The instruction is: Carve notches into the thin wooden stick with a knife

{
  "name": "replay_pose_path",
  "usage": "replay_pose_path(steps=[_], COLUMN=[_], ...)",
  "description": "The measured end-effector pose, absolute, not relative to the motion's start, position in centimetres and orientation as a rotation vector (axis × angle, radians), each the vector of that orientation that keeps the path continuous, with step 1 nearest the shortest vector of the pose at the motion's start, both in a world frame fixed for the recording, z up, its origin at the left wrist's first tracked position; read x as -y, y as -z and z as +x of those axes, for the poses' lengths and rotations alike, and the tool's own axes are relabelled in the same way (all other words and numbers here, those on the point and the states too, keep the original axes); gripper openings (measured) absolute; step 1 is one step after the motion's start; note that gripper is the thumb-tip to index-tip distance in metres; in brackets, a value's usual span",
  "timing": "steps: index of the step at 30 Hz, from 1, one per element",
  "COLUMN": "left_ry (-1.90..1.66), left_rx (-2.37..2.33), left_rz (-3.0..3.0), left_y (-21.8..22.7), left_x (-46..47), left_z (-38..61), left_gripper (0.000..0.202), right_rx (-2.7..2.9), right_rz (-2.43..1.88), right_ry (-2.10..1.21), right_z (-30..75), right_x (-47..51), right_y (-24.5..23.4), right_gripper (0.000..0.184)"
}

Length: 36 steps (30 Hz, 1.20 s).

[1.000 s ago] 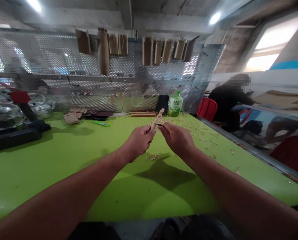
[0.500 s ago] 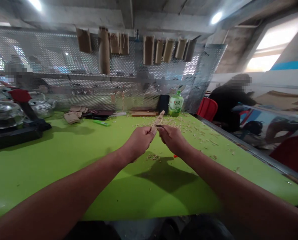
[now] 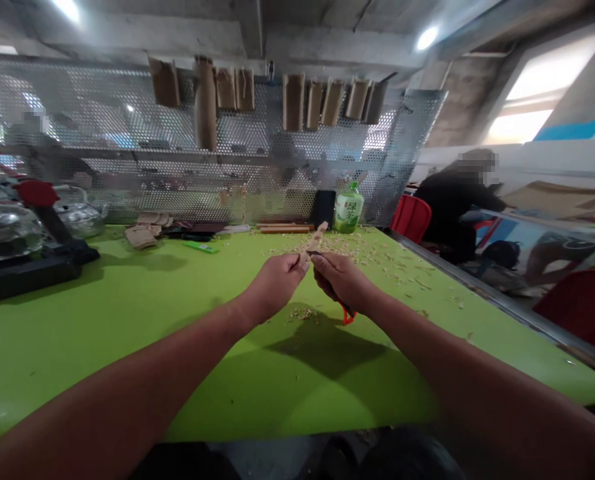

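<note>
Already on the table: pale wood shavings [image 3: 362,257] were strewn over the green table [image 3: 127,360], so cutting had clearly been done.
Left hand [image 3: 274,283]: closed, with a wooden stick [image 3: 317,237] gripped and tilted up above the table.
Right hand [image 3: 342,280]: closed around a small knife [image 3: 317,253], its dark blade held against the stick, a red handle end [image 3: 348,317] showing below.
Stick so far: roughly cut, though how much wood was left to remove could not be told.
Beyond: a green-labelled bottle [image 3: 349,211] was stood by a perforated metal panel [image 3: 102,133], and a seated person [image 3: 457,207] was seen to the right.
</note>
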<state>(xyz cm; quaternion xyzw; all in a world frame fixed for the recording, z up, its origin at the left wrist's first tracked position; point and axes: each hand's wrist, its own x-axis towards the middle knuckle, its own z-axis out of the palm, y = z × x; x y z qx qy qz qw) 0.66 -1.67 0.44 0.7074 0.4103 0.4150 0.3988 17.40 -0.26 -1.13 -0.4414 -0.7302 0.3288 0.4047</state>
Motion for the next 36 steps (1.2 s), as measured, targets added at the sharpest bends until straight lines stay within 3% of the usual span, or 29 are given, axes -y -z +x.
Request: replay_pose_path(steps=[11,19,36], left_ry=[-1.025,-1.040,-1.029], left_rx=[-1.070,-1.061,-1.058], left_rz=[2.024,1.740,1.784], left_y=[-0.40,-0.16,-0.21], left_x=[1.08,1.29,1.70], left_z=[0.37,0.47,0.74], left_gripper=[0.023,0.025,0.020], right_rx=[1.823,1.976,2.037], right_rz=[-1.119,-1.235,-1.413], right_ry=[-0.926,0.040,0.264], right_z=[17.71,18.39,17.96], right_x=[0.13,0.23,0.30], right_y=[0.69,0.77,0.94], right_gripper=[0.045,0.040,0.044])
